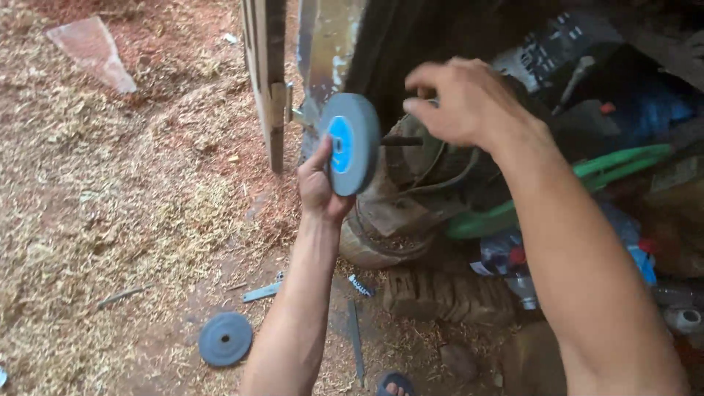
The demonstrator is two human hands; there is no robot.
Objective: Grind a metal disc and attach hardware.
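My left hand point(317, 183) grips a grey grinding wheel point(352, 143) with a blue centre label, holding it upright at the end of a dark shaft point(402, 140) that sticks out of a dirty old motor point(411, 198). My right hand point(458, 99) hovers just right of the wheel, above the shaft, fingers curled and pinched together; whether something small is between them cannot be told. A second grey grinding wheel point(225, 338) lies flat on the ground near my left elbow.
Sawdust and red dirt cover the ground. A wooden post point(268, 81) stands behind the wheel. Metal tools point(262, 292) and a flat bar point(355, 337) lie below. Green tubing point(587, 180), blue items and clutter fill the right. A sandalled toe point(396, 385) shows at the bottom.
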